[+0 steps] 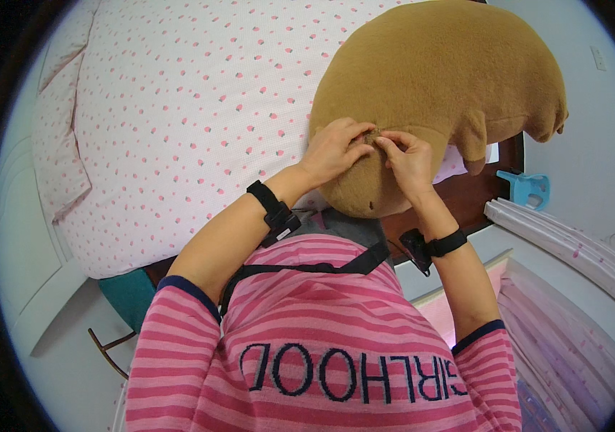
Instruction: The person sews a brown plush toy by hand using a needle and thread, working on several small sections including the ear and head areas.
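Observation:
A large brown plush animal (422,68) lies on its side along the bed's edge, its head end close to me and its stubby legs pointing right. My left hand (336,150) pinches the plush near its head, at a small tuft or ear. From the other side, my right hand (408,160) pinches the same spot, thumb and forefinger together. The fingertips of both hands nearly meet there. Whatever small part lies between them is mostly covered by my fingers.
The bed (199,93) has a white cover with small pink strawberries, and a pillow (59,137) rests at far left. Right of the bed are a light blue plastic stool (527,189) and a pink sheer curtain (552,324). A teal seat (127,299) stands at lower left.

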Demonstrator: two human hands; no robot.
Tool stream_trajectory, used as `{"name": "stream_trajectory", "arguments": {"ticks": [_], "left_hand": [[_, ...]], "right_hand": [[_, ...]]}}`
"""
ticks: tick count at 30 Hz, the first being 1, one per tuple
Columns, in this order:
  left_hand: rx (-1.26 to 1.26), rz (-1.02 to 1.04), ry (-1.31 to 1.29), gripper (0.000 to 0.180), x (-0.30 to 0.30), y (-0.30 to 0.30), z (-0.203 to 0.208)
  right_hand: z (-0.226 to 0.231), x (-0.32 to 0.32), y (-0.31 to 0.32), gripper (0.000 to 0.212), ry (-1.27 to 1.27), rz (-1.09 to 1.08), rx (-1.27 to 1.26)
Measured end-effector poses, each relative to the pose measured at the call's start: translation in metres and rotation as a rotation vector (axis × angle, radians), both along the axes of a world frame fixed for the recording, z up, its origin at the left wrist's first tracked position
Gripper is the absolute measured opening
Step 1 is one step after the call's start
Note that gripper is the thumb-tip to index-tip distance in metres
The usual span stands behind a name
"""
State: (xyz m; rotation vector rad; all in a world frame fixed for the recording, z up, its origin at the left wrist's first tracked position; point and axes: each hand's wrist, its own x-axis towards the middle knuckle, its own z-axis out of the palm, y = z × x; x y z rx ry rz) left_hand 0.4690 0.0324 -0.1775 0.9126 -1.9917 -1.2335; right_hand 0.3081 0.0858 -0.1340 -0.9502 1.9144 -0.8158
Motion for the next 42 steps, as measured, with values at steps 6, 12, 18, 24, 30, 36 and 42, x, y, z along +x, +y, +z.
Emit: {"name": "stream_trajectory", "arguments": {"ticks": [6,12,18,24,30,36,42], "left_hand": [[-0.086,0.103,-0.013,0.022,-0.006,-0.001,-0.008],[0.001,0.155,0.011,0.018,-0.012,0.002,-0.010],[0.051,0.138,0.091,0.020,-0.008,0.003,-0.013],[0.094,0.143,0.069,0.020,-0.008,0.003,-0.016],[0.166,0.201,0.090,0.029,-0.007,0.005,-0.010],[0.080,0.147,0.070,0.039,-0.007,0.007,-0.014],[0.171,0.119,-0.004,0.040,-0.006,0.006,-0.017]], "right_hand": [[0.019,0.003,-0.002,0.023,0.471,0.330,-0.062],[0.019,0.008,-0.015,0.016,0.623,0.300,-0.056],[0.033,0.008,-0.026,0.011,0.753,0.450,-0.234],[0.024,0.014,-0.049,0.016,0.957,0.598,0.029],[0.026,0.007,-0.043,0.018,0.915,0.563,0.107],[0.030,0.008,-0.038,0.018,0.815,0.521,0.129],[0.027,0.010,-0.048,0.019,0.691,0.399,-0.108]]}}
